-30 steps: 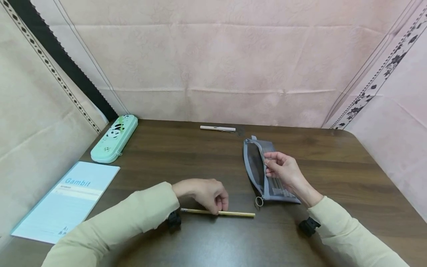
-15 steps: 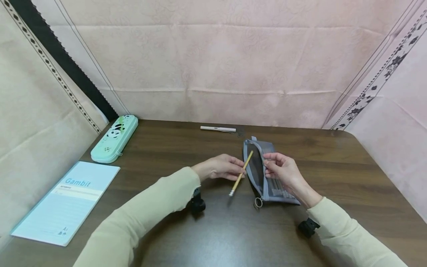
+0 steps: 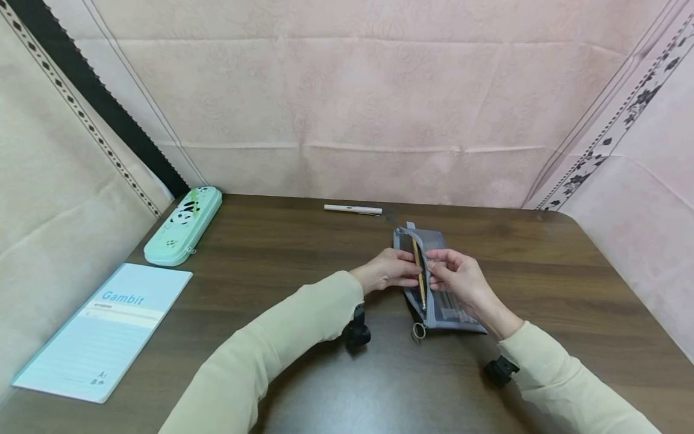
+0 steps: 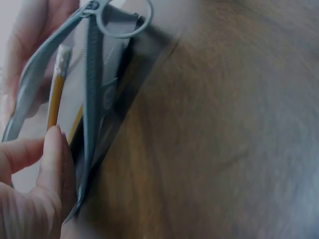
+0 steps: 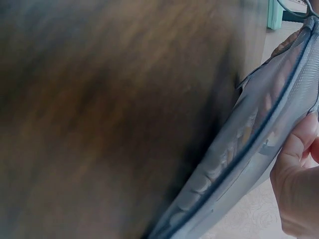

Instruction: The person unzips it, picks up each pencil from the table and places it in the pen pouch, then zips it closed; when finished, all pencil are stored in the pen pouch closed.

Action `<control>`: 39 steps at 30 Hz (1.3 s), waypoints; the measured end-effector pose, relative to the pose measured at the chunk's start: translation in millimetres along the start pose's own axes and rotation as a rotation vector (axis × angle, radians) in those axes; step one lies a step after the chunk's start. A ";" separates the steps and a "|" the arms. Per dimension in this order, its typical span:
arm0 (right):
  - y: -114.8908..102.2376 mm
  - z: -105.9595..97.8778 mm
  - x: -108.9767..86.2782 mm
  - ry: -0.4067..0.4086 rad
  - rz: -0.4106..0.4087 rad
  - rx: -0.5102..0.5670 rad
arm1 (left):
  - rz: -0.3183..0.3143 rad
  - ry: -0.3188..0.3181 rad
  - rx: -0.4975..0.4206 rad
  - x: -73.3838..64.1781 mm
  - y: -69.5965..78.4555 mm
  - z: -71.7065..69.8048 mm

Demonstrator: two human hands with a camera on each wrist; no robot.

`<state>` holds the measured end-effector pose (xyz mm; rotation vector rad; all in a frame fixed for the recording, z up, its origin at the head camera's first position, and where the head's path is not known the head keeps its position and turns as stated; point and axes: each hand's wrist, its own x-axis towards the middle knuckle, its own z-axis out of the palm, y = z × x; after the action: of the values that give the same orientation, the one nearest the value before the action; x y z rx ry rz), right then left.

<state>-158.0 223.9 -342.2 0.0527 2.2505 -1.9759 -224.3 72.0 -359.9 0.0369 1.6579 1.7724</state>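
My left hand [image 3: 389,269] pinches a yellow pencil [image 3: 420,276] at the mouth of a grey-blue zippered pencil pouch [image 3: 450,307]. In the left wrist view the pencil [image 4: 56,94] lies between the pouch's two zipper edges, its white eraser end toward the ring pull [image 4: 124,35]. Thumb and finger of the left hand [image 4: 35,169] meet on its shaft. My right hand [image 3: 461,280] pinches the near zipper edge and keeps the pouch spread. In the right wrist view the right thumb [image 5: 299,139] presses against the see-through mesh side of the pouch [image 5: 239,149].
A white pen [image 3: 352,209] lies near the back edge of the brown wooden table [image 3: 303,235]. At the left are a mint panda-print case [image 3: 184,226] and a light blue notebook [image 3: 103,334]. Patterned cloth [image 3: 347,108] hangs behind the table.
My left hand has picked the pencil up from the table, turned it and carried it right into the pouch opening. The right hand has stayed on the pouch edge.
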 end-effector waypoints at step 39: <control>17.7 -21.9 -30.6 -0.493 -0.315 -0.489 | -0.024 -0.017 0.429 -38.1 6.9 -72.4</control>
<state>-127.5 250.0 -352.8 -0.7889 2.4048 -1.2840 -232.5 -9.2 -350.5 0.2238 1.9867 1.3660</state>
